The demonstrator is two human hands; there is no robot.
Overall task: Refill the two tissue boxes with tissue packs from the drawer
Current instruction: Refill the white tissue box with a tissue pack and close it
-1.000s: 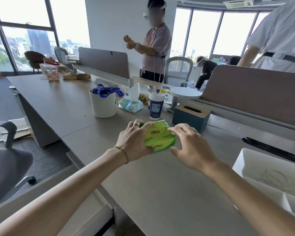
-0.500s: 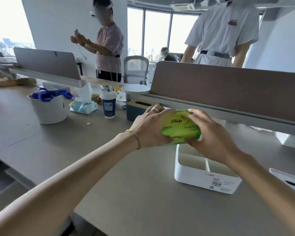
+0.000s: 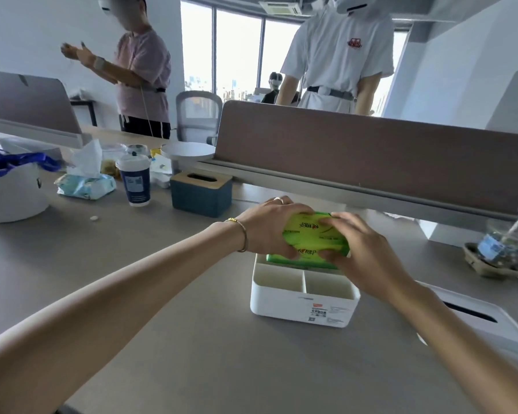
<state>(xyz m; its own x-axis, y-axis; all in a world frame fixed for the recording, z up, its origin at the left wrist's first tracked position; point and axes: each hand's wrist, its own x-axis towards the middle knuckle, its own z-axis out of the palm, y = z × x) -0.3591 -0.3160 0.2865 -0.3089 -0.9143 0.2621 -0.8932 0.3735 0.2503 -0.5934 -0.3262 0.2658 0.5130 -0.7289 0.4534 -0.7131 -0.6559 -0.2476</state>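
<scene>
A: While both hands have it, where's the pack exactly?

B: The green tissue pack sits over the back compartment of the white organizer tissue box, w/ its near edge just above the divider wall. The left hand wraps the 9 o'clock end and the right hand the 3 o'clock end; both grips are curled tight onto the pack, fingertips dug into the wrap. Can't tell if the bottom is touching inside yet.

A: What could go wrong?

B: I'd guess the pack goes in skewed. If one end drops first it could wedge on the rim or the divider, and pushing harder might crumple the tissues or scoot the box along the worktop. The front two compartments at 6 o'clock are small, so slipping that way means it won't seat.

A: Anything nearby at risk?

B: The white lid lies at 4 o'clock, close to the right forearm, so an elbow swing could knock it. The blue tissue box at 10 o'clock, lid on, and the paper cup beside it are well apart, so probably safe.
</scene>
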